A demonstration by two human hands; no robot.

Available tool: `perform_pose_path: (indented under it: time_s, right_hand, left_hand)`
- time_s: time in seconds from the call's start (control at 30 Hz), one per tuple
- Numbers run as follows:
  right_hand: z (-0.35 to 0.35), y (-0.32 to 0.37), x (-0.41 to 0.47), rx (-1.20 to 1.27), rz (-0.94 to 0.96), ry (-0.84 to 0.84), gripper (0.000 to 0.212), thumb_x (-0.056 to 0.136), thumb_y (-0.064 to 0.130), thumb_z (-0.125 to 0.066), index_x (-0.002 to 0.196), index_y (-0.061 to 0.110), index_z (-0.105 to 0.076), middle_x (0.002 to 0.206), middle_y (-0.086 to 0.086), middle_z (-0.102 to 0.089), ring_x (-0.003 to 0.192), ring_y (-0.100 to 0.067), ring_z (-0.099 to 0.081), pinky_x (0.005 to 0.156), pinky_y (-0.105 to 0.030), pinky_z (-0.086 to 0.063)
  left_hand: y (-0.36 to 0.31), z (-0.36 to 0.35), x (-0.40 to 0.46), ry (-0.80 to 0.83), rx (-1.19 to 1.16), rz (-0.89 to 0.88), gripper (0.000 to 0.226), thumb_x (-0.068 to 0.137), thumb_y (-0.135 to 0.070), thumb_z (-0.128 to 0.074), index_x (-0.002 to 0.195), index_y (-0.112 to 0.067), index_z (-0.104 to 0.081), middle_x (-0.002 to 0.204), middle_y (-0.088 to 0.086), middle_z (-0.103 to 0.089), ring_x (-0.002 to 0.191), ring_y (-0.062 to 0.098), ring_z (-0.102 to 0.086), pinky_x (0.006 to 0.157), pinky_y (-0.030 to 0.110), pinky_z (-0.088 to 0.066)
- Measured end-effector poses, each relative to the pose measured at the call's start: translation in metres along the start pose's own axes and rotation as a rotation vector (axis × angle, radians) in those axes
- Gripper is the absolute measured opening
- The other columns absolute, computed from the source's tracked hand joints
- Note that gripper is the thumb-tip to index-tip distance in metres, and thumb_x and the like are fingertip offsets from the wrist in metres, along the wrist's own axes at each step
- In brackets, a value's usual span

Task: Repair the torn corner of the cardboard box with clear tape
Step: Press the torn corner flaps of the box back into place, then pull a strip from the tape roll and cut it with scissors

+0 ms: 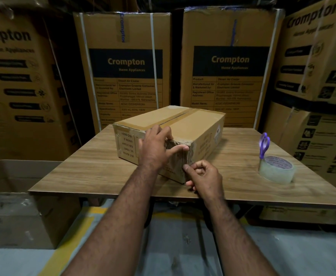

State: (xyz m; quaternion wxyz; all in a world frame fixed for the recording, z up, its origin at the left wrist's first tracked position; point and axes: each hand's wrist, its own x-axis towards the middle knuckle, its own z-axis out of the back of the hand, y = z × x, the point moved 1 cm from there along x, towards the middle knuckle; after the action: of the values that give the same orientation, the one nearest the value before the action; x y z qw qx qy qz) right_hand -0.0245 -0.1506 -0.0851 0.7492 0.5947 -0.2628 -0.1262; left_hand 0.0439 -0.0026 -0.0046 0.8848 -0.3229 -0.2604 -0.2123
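A brown cardboard box point(183, 124) lies on the wooden table point(95, 172), turned so one corner faces me. That near corner point(180, 148) is torn, with frayed inner paper showing along the top edge and down the vertical edge. My left hand point(155, 150) rests flat on the box's near face, thumb stretched across the torn edge. My right hand point(203, 174) is curled at the lower part of the same corner, its fingertips pinching or pressing the edge. A roll of clear tape point(276, 169) lies flat at the table's right.
Purple-handled scissors point(264, 145) stand inside the tape roll. Tall printed appliance cartons point(123, 64) wall in the back and both sides. An open cardboard carton point(14, 196) sits low at the left. Below the table edge is grey floor with yellow lines point(71, 236).
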Motion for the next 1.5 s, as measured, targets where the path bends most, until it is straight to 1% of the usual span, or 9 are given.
perform_pose_path:
  time_s: [0.13, 0.4, 0.57, 0.73, 0.9, 1.07, 1.2, 1.37, 1.5]
  right_hand:
    - [-0.001, 0.000, 0.000, 0.000, -0.018, -0.021, 0.023, 0.087, 0.030, -0.081, 0.087, 0.013, -0.066, 0.073, -0.005, -0.076, 0.053, -0.018, -0.073, 0.042, -0.026, -0.051]
    - [0.003, 0.007, -0.004, 0.063, -0.063, 0.019, 0.018, 0.084, 0.025, -0.084, 0.090, 0.018, -0.068, 0.082, -0.007, -0.078, 0.058, -0.018, -0.075, 0.044, -0.025, -0.049]
    - [0.027, 0.024, -0.003, 0.060, 0.009, -0.032, 0.008, 0.089, 0.025, -0.077, 0.088, 0.019, -0.072, 0.086, -0.004, -0.078, 0.063, -0.017, -0.074, 0.052, -0.030, -0.056]
    - [0.088, 0.043, 0.012, -0.167, 0.157, -0.259, 0.008, 0.087, 0.019, -0.073, 0.082, 0.024, -0.071, 0.076, 0.009, -0.073, 0.071, -0.009, -0.069, 0.058, -0.019, -0.049]
    - [0.161, 0.025, 0.027, -0.343, 0.149, -0.410, 0.011, 0.086, 0.033, -0.074, 0.083, 0.023, -0.072, 0.079, 0.009, -0.074, 0.078, -0.011, -0.070, 0.075, -0.028, -0.053]
    - [0.200, -0.003, 0.042, -0.685, 0.079, -0.321, 0.006, 0.085, 0.023, -0.072, 0.081, 0.026, -0.068, 0.098, 0.005, -0.066, 0.095, -0.021, -0.066, 0.083, -0.028, -0.046]
    - [0.200, -0.015, 0.054, -0.753, -0.119, -0.284, 0.013, 0.090, 0.017, -0.070, 0.087, 0.030, -0.070, 0.108, 0.003, -0.070, 0.094, -0.015, -0.061, 0.084, -0.028, -0.051]
    - [0.189, -0.010, 0.055, -0.515, -0.057, -0.320, 0.025, 0.091, 0.009, -0.064, 0.084, 0.028, -0.079, 0.093, 0.011, -0.073, 0.089, -0.010, -0.067, 0.083, -0.021, -0.050]
    - [0.171, -0.002, 0.043, 0.029, -0.030, -0.174, 0.019, 0.092, 0.000, -0.065, 0.089, 0.017, -0.075, 0.082, -0.003, -0.074, 0.065, -0.014, -0.066, 0.059, -0.024, -0.056]
  left_hand:
    - [-0.005, 0.002, 0.001, 0.008, 0.058, -0.018, 0.053, 0.067, -0.076, -0.070, 0.089, -0.035, -0.045, 0.107, -0.011, -0.044, 0.113, 0.015, -0.046, 0.096, 0.045, -0.040]
    - [-0.011, 0.004, -0.009, 0.028, 0.020, 0.022, 0.063, 0.070, -0.073, -0.073, 0.111, -0.028, -0.056, 0.123, -0.005, -0.051, 0.120, 0.014, -0.047, 0.103, 0.047, -0.038]
    - [-0.043, -0.006, -0.029, -0.261, -0.086, -0.232, 0.035, 0.090, -0.045, -0.067, 0.113, -0.020, -0.060, 0.124, 0.000, -0.056, 0.116, 0.015, -0.051, 0.095, 0.033, -0.040]
    - [-0.101, -0.052, -0.035, -0.036, -0.373, -0.334, 0.014, 0.094, -0.028, -0.062, 0.101, -0.016, -0.064, 0.105, -0.001, -0.059, 0.098, 0.013, -0.055, 0.084, 0.034, -0.050]
    - [-0.141, -0.108, -0.039, 0.162, -0.602, -0.129, 0.016, 0.092, -0.030, -0.069, 0.093, -0.014, -0.066, 0.097, 0.001, -0.068, 0.091, 0.016, -0.065, 0.077, 0.030, -0.051]
    - [-0.162, -0.151, -0.039, 0.289, -0.665, 0.013, 0.019, 0.085, -0.034, -0.073, 0.086, -0.017, -0.067, 0.089, -0.001, -0.071, 0.085, 0.017, -0.067, 0.077, 0.033, -0.056]
    - [-0.162, -0.162, -0.038, 0.476, -0.786, 0.364, 0.018, 0.089, -0.030, -0.074, 0.091, -0.015, -0.063, 0.092, 0.002, -0.071, 0.087, 0.023, -0.073, 0.077, 0.040, -0.064]
    - [-0.148, -0.170, -0.032, 0.599, -1.035, 0.624, 0.037, 0.093, -0.034, -0.070, 0.118, -0.017, -0.050, 0.098, 0.012, -0.063, 0.080, 0.024, -0.066, 0.081, 0.042, -0.060]
    - [-0.143, -0.162, -0.024, 0.443, -1.173, 0.625, 0.057, 0.091, -0.036, -0.072, 0.137, -0.025, -0.041, 0.119, 0.013, -0.069, 0.080, 0.022, -0.069, 0.059, 0.031, -0.058]
